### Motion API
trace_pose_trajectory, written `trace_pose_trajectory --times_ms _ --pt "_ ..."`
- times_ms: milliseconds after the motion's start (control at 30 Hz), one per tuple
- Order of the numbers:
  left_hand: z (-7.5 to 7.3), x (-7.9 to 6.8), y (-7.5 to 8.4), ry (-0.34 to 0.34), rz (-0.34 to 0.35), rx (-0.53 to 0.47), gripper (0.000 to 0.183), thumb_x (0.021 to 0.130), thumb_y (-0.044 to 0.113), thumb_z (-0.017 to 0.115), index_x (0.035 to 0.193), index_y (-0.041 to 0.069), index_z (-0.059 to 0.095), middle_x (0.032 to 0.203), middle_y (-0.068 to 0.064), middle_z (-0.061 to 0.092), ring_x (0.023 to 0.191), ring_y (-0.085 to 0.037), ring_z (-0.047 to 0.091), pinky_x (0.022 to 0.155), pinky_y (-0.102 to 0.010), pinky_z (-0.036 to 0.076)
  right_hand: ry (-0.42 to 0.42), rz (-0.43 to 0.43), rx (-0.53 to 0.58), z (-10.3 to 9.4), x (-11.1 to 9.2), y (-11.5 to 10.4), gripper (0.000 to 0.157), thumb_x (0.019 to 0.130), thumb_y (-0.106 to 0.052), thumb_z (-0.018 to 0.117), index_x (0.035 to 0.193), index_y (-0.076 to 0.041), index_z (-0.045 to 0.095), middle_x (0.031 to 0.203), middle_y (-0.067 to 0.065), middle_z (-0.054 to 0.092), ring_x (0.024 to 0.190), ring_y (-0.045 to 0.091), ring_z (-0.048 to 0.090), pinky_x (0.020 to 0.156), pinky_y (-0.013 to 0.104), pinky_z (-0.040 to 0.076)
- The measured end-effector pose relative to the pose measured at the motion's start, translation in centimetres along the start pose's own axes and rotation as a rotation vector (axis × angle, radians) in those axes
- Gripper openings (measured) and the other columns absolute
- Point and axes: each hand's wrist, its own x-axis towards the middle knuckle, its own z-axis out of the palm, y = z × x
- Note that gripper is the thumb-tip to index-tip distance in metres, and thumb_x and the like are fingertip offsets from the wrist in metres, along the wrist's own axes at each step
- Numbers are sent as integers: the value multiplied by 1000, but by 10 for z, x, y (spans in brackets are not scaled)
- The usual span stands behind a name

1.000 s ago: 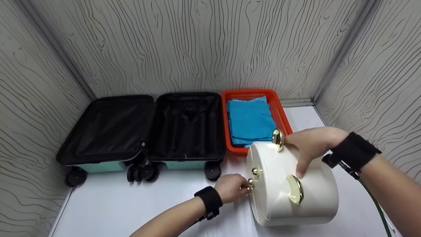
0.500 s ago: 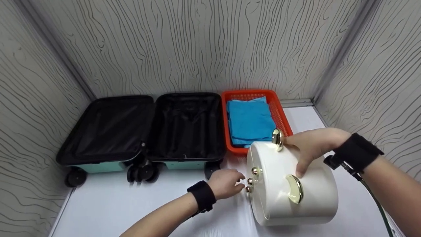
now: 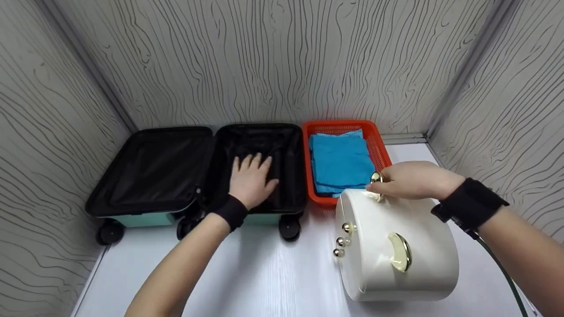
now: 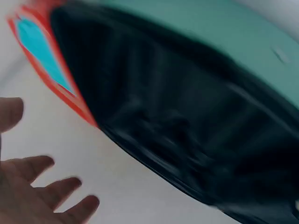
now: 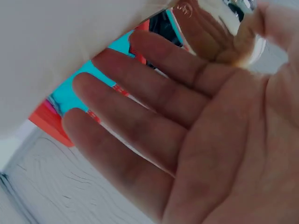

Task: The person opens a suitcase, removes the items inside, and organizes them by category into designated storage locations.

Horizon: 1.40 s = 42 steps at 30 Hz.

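A white drum-shaped container (image 3: 410, 255) lies on its side at the right of the table. Gold ball knobs (image 3: 339, 241) stick out of its left end face, and a gold crescent (image 3: 402, 252) sits on its curved side. At its top my right hand (image 3: 410, 179) holds a second gold crescent (image 5: 205, 32) between thumb and index finger. The other fingers lie nearly straight, in the right wrist view. My left hand (image 3: 251, 181), fingers spread and holding nothing, is over the right half of an open black-lined suitcase (image 3: 291, 185). Whether it touches the lining I cannot tell.
The suitcase's left half (image 3: 158, 171) lies flat beside it, with a mint-green shell and black wheels (image 3: 290, 228). An orange basket (image 3: 380, 149) holds folded blue cloth (image 3: 341, 160). Patterned wall panels (image 3: 264, 61) enclose the white table (image 3: 273, 277).
My left hand has left the ball knobs and moved up and left over the suitcase, its fingers spreading. My right thumb has shifted up to the top gold crescent. The container stays put.
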Motion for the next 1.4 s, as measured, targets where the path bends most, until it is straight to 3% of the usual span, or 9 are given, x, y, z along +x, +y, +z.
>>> trace_pose_trajectory --times_ms 100,200,333,500,867,1067,1233,1400 --pt "1 7 -27 -60 -123 24 73 103 55 52 162 17 32 166 -17 27 151 -39 23 121 -63 8 86 9 -88 1 2 -7 32 95 -40 58 72 -18 55 64 -4 49 58 16 49 50 34 33" --pt "5 9 -52 -99 -207 36 76 104 57 48 164 17 24 169 -17 17 154 -40 14 120 -63 0 102 21 -131 -1 2 -13 23 86 -28 59 66 -18 53 61 -4 48 56 16 48 47 33 32" --pt "11 7 -77 -91 -281 12 78 105 56 46 165 15 19 169 -19 10 154 -42 8 119 -64 -4 77 38 -166 -5 -1 -17 23 82 -22 62 62 -18 52 59 -5 43 54 17 45 47 32 30" --pt "12 -1 -93 -113 -339 -76 79 105 56 44 165 13 17 169 -22 5 154 -44 4 118 -65 -8 54 35 -226 -8 -7 -19 25 74 -14 64 59 -20 46 60 -8 34 54 15 39 47 32 29" --pt "10 1 -82 -154 -306 -124 79 105 58 42 165 13 17 169 -22 6 154 -44 4 118 -65 -5 35 45 -301 -17 -20 -9 26 67 -5 64 59 -21 45 60 -9 33 55 13 37 48 37 34" --pt "15 5 -74 -146 -270 -143 79 105 60 42 165 13 20 169 -21 9 154 -43 6 118 -66 -5 79 54 -353 -18 -22 4 30 61 4 54 56 -22 40 58 -8 31 55 13 31 46 37 33" --pt "16 5 -71 -155 -259 -163 79 105 60 42 165 13 21 169 -21 10 154 -43 8 118 -66 -4 140 31 -401 -17 -26 15 34 65 9 52 55 -20 38 58 -7 27 55 14 28 44 38 33" --pt "16 5 -69 -188 -263 -185 80 105 60 42 165 12 20 169 -21 8 154 -43 6 119 -65 -4 189 11 -431 -14 -28 24 32 71 8 58 55 -17 45 55 -5 37 53 16 35 45 44 41"
